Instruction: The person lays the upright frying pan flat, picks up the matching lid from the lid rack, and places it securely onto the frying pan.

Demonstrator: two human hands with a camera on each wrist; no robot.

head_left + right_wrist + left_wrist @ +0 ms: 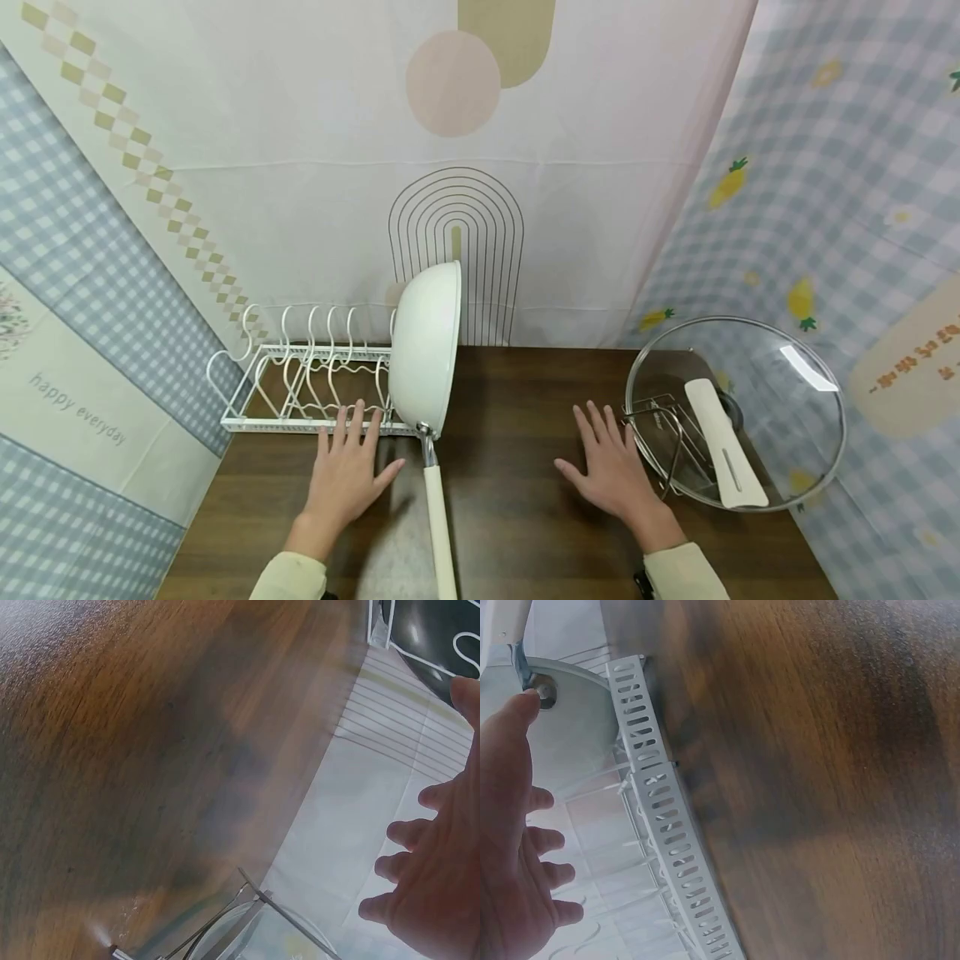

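A white frying pan [426,346] stands on its edge at the right end of a white wire rack [300,427], its long pale handle [441,533] pointing towards me. My left hand [345,479] is spread with straight fingers just in front of the rack, left of the pan handle, holding nothing. In the left wrist view its thumb overlaps the pan's handle joint [546,691]; whether they touch I cannot tell. Palm down and fingers apart, my right hand [611,471] hovers beside a glass lid [787,433] and is empty too.
The lid leans upright in a metal wire stand [678,442] on the right, with a long white slotted piece [723,446] across its front. Brown wooden tabletop [517,517] lies between the hands. Patterned cloth [330,225] hangs behind and on both sides.
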